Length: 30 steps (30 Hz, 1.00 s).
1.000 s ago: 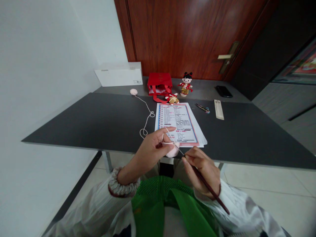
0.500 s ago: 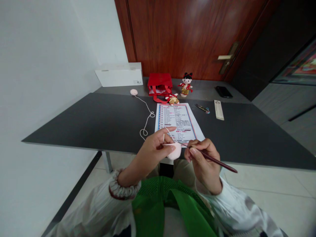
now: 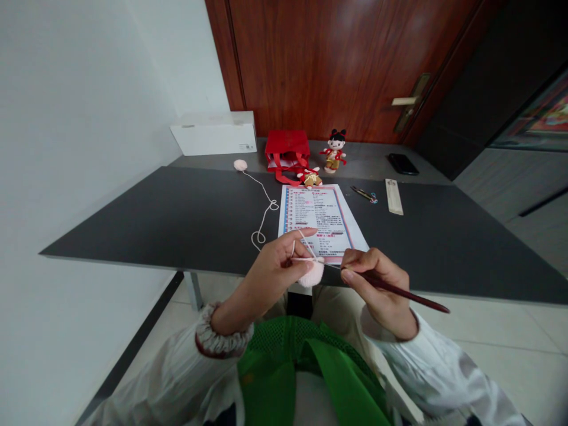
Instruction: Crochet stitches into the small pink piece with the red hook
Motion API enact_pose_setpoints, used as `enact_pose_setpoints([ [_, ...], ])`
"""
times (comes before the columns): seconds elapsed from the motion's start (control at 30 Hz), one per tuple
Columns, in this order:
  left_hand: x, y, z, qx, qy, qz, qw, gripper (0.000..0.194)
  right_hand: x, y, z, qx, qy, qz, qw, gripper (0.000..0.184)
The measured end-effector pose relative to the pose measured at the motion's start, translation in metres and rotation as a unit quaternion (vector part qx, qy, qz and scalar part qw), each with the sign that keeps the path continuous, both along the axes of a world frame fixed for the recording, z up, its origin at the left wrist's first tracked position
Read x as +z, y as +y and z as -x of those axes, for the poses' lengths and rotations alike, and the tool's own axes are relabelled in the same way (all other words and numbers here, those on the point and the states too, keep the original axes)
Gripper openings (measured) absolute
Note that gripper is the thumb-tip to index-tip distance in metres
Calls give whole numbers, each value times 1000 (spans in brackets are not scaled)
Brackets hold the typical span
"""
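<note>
Left hand [image 3: 277, 260] pinched the pink crochet piece [image 3: 312, 273] at the table's [image 3: 199, 219] near edge, yarn [image 3: 263, 222] over its fingers. Right hand [image 3: 379, 284] gripped the hook [image 3: 406, 293], tip at the piece's top.

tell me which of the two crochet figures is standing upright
The black-haired doll, right of the red bag; the other figure lies by the bag's handles, no head visible.
</note>
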<state>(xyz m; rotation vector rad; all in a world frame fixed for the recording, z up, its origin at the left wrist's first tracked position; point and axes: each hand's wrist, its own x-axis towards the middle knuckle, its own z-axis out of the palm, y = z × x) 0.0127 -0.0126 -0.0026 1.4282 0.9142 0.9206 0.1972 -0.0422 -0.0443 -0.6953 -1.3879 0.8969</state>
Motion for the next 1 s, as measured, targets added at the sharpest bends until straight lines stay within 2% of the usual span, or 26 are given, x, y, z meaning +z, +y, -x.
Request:
enact_pose_setpoints([
  [0.17,-1,0,0,0,0,1,1000,49,1,-5,5,-44,-85,-97,991,20],
  [0.33,1,-1,-1,-1,-7,21,1000,52,5,-8,11,-56,-143,-184,971,25],
  [0.4,1,-2,-1,0,-17,30,999,52,2,-9,13,-55,-132,-170,975,24],
  [0.5,1,-2,-2,-1,-39,50,998,51,-7,-9,16,-69,-44,-68,994,18],
  [0.57,1,-2,-3,-1,-48,57,997,50,-12,-9,17,-72,14,-18,997,16],
  [0.63,1,-2,-3,0,-49,56,997,47,-12,-8,17,-70,19,-23,997,15],
  [0.83,2,0,-3,-9,-50,52,997,39,-2,-3,10,-37,-97,-186,977,22],
  [0.9,2,0,-3,-11,-49,57,997,40,-4,-2,9,-29,-81,-165,982,22],
  [1.0,2,0,-2,-13,-44,60,997,41,-10,-4,10,-37,-19,-64,997,18],
])
